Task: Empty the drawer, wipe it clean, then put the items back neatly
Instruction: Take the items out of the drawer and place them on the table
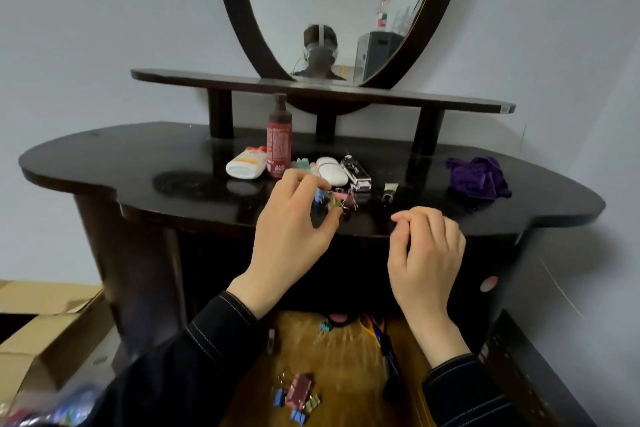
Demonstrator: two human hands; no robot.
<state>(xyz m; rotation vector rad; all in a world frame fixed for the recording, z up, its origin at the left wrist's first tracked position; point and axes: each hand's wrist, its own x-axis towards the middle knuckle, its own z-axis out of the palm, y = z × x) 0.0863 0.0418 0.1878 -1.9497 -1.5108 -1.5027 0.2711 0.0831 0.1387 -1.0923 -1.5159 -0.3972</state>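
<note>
The open drawer (349,354) with a wooden bottom lies below me and holds several binder clips (298,395), a pen (388,347) and a pink round item (338,318). My left hand (294,232) is over the dark tabletop (138,163), its fingers pinched on small binder clips (323,199), beside a pink clip (349,199) lying on the top. My right hand (426,253) hovers at the table's front edge with fingers loosely curled and nothing visible in it.
On the tabletop stand a red bottle (278,139), a white tube (246,165), a white case (331,170), a stapler (356,172), a small tube (389,192) and a purple cloth (479,178). A cardboard box (41,333) sits at the left. An oval mirror (341,10) rises behind.
</note>
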